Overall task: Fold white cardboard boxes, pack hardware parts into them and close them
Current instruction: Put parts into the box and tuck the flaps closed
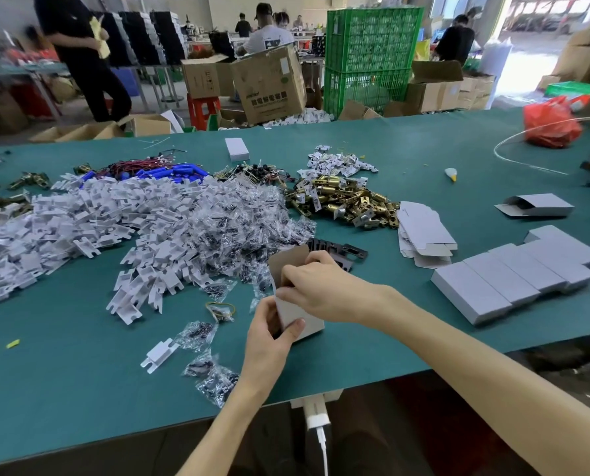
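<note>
Item 1. We log one white box (288, 312), standing on end on the green table (80, 389) near its front edge. Its top is open and a brown inner flap (286, 262) stands up at the far side.

Item 2. Left hand (269, 334): we record it gripping the box low down, thumb laid across the near face, fingers wrapped behind.

Item 3. Right hand (321, 286): we record it over the open top, fingers curled down and pinching the box's upper edge. We cannot tell whether it also holds a part.

Item 4. Closed boxes (516, 280): we see a row lying side by side, touching, to the right of the hands.

Item 5. Flat box blanks (424, 231): a loose stack between that row and the brass latch parts (348, 197), which lie heaped just beyond.

Item 6. One folded box with an open end (537, 205) lies on its side, further right.

Item 7. Black metal plates (341, 250) lie just behind the right hand.

Item 8. Clear bags of small dark hardware (238, 218): a large heap left of the brass pile, with a few strays (211, 372) beside the left forearm.

Item 9. White plastic pieces (80, 218): we list a broad heap across the left of the table, and a single piece (157, 355) apart near the front.

Item 10. Blue cylinders with wires (170, 173) lie behind the white heap.

Item 11. Sundries: rubber bands (221, 310) left of the box, a small glue bottle (451, 173), a red plastic bag (551, 121) at far right.
</note>
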